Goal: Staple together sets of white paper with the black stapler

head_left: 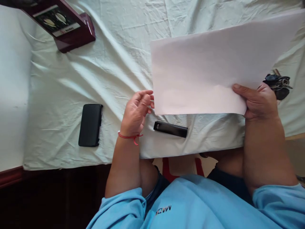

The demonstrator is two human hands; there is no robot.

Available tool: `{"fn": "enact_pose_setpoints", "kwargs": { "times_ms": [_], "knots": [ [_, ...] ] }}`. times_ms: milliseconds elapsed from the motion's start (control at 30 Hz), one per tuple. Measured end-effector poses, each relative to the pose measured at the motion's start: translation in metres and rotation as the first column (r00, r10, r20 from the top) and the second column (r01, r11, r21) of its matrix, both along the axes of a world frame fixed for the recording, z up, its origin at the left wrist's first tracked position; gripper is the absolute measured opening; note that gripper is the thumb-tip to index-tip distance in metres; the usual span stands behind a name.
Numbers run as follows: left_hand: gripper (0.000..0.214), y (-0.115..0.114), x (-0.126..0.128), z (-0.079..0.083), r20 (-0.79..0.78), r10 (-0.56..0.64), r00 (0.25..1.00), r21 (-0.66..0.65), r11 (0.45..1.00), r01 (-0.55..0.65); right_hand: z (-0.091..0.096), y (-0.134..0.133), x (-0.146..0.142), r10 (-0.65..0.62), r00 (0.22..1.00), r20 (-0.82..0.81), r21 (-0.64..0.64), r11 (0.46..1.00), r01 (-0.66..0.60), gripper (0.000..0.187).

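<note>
A stack of white paper (200, 73) is held above the cloth-covered table. My right hand (259, 100) grips its lower right corner, thumb on top and fingers underneath. At the left edge of the sheets is my left hand (137, 109), its fingers loosely curved and apart; the fingertips come right up to the edge, and I cannot tell if they touch it. On the cloth just below the paper lies a narrow black object that looks like a stapler (170, 129).
A black phone (90, 125) lies left of my left hand. Keys (277, 84) sit just beyond my right hand. A dark red glossy stand (73, 35) with a picture panel is at the upper left. The wrinkled pale tablecloth (119, 63) ends near my lap.
</note>
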State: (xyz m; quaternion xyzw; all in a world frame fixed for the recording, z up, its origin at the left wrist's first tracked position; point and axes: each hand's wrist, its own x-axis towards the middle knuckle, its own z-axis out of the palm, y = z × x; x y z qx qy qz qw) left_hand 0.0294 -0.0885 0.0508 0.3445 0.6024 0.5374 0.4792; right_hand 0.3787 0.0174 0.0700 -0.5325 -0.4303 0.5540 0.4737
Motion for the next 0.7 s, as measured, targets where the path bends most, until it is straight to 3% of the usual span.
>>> {"fn": "enact_pose_setpoints", "kwargs": {
  "times_ms": [133, 367, 567, 700],
  "knots": [
    [0.053, -0.001, 0.013, 0.001, -0.033, -0.068, 0.997, -0.015, 0.998, 0.067, -0.002, -0.001, 0.0, 0.022, 1.0, 0.005, 0.007, 1.0, -0.022, 0.046],
    [0.065, -0.002, 0.008, -0.005, -0.098, 0.015, 0.995, -0.037, 0.999, -0.019, -0.006, 0.001, -0.002, 0.0, 0.999, 0.047, -0.047, 0.999, 0.003, 0.045],
    [0.056, -0.002, 0.013, 0.004, -0.02, -0.144, 0.989, -0.021, 0.989, 0.144, -0.003, 0.004, -0.001, -0.081, 0.997, 0.005, -0.045, 0.996, 0.081, 0.047],
    [0.057, -0.003, 0.013, 0.005, -0.043, -0.091, 0.995, -0.054, 0.995, 0.088, -0.003, 0.002, -0.003, -0.081, 0.997, 0.016, -0.041, 0.996, 0.081, 0.044]
  ]
}}
